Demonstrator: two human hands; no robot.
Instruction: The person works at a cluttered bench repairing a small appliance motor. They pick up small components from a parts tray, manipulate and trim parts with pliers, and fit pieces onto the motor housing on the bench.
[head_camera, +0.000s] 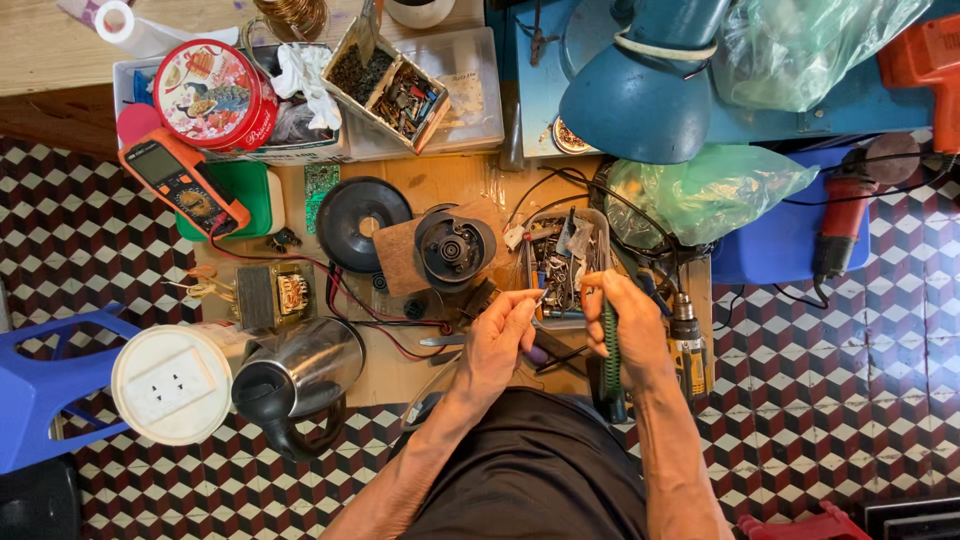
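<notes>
Nearest me, my right hand (628, 330) is wrapped tight around a green-handled tool (610, 352), its shaft running down toward my lap and its tip up near the far edge of my fist. Just left of it, my left hand (498, 342) has thumb and forefinger pinched together on something small at the near edge of the clear parts tray (563, 262); what that small piece is I cannot tell. The tool's tip and my pinched fingertips lie close, with a narrow gap between them, both over the tray's near rim. A yellow cordless drill (688, 345) lies just right of my right wrist. Farther left on the floor stands a steel kettle (300, 372) beside a white round lid (170, 383). Beyond the tray sit a dark motor housing (454, 248) on a brown board and a black disc (360, 218). Farthest off, at left, an orange multimeter (182, 184) and a red round tin (214, 94)
</notes>
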